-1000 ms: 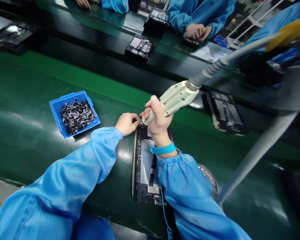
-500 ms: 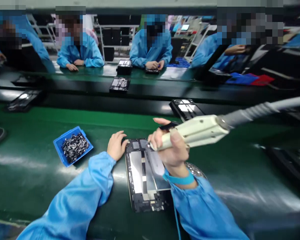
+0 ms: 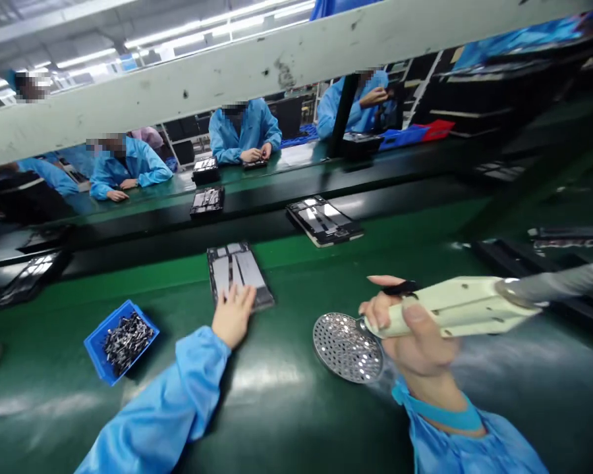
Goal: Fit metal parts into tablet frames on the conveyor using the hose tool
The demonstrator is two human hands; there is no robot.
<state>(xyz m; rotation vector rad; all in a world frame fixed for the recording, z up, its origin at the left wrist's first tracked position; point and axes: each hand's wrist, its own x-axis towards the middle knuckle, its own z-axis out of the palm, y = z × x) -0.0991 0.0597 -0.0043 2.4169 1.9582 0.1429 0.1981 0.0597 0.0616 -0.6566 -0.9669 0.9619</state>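
Observation:
My left hand [image 3: 232, 319] lies with its fingers stretched out over the near end of an opened tablet [image 3: 237, 266], whose inner parts face up. It rests on the tablet without gripping it. My right hand [image 3: 420, 339] is closed around a cream-coloured electric screwdriver [image 3: 454, 309], held almost level, with a thick grey cable [image 3: 563, 286] running off to the right. The tool's tip points left, above the edge of a round metal plate full of small holes [image 3: 348, 349]. A blue wristband [image 3: 449, 416] circles my right wrist.
A blue bin [image 3: 91, 349] of small dark and silvery parts stands left of my left arm. More opened tablets [image 3: 323, 220] lie beyond, along the line. Co-workers in blue sit across the bench. A pale beam [image 3: 217, 72] crosses above; dark trays [image 3: 528, 270] lie at right.
The tablet has moved away from me towards the green strip, with my left hand now on its near end. My right hand and the screwdriver have come off it to the right. The view has tilted.

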